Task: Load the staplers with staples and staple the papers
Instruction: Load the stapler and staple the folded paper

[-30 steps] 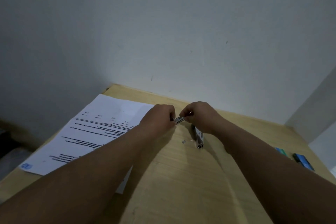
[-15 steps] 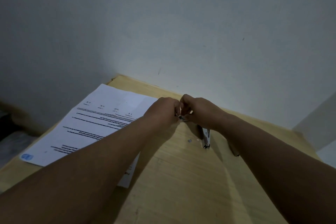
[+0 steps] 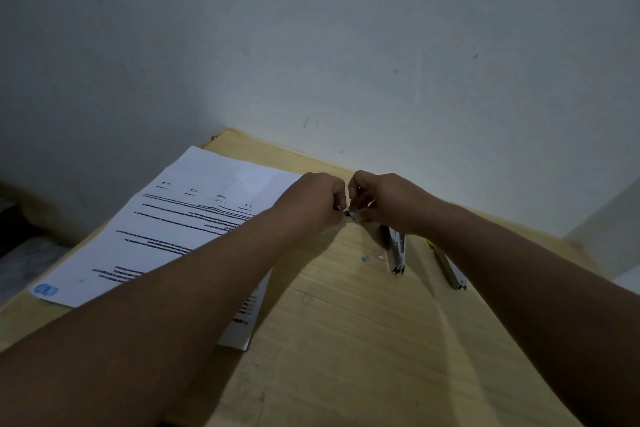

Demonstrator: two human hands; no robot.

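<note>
- Left hand (image 3: 317, 199) curled into a loose fist above the far part of the wooden table (image 3: 346, 340), fingertips pinched on one end of a small silvery strip of staples (image 3: 351, 216).
- Right hand (image 3: 381, 199) curled the same way just beside it, knuckles almost touching the left, fingertips pinched on the other end of the strip.
- Strip held between the two hands, just above the table, only a short bright piece visible in the gap; too small to tell its full length.
- One stapler (image 3: 394, 250) lying on the table just below the right hand, metal, pointing toward the camera, its far end hidden under the wrist.
- Second stapler (image 3: 448, 265) lying a little to the right, partly covered by the right forearm, with a yellowish far end showing.
- Small grey scrap (image 3: 364, 259) on the wood just left of the first stapler; cannot tell what it is.
- Printed papers (image 3: 194, 218) spread on the left part of the table, text upside down to the camera, blue logo at the near left corner, partly covered by the left forearm.
- More sheets (image 3: 242, 326) showing from under the left forearm, near edge toward the table's middle.
- Plain pale wall (image 3: 346, 45) behind the table.
</note>
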